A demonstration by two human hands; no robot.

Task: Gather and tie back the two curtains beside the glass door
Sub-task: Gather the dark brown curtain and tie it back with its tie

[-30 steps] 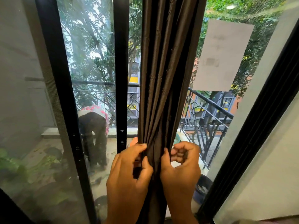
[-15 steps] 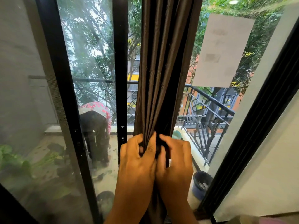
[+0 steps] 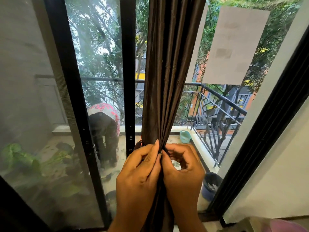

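A dark brown curtain (image 3: 167, 72) hangs in a tight bunch in front of the glass door (image 3: 100, 64). Both hands meet at its gathered waist. My left hand (image 3: 140, 173) wraps the folds from the left, its thumb and fingers pinching the fabric. My right hand (image 3: 182, 171) curls in from the right, fingertips pinching at a dark band (image 3: 164, 149) at the same spot. A small dark loop (image 3: 138, 144) sticks out behind the curtain on the left. Only one curtain bundle is in view.
Black door frames (image 3: 127, 81) stand left of the curtain and at the right edge (image 3: 267, 131). A sheet of paper (image 3: 234, 46) is stuck on the glass. Outside, a person (image 3: 104, 131) bends over on the balcony by a railing (image 3: 217, 104), buckets and plants.
Both hands have risen slightly along the curtain and closed in on the waist. The right hand's fingers have curled open into a ring while pinching the band.
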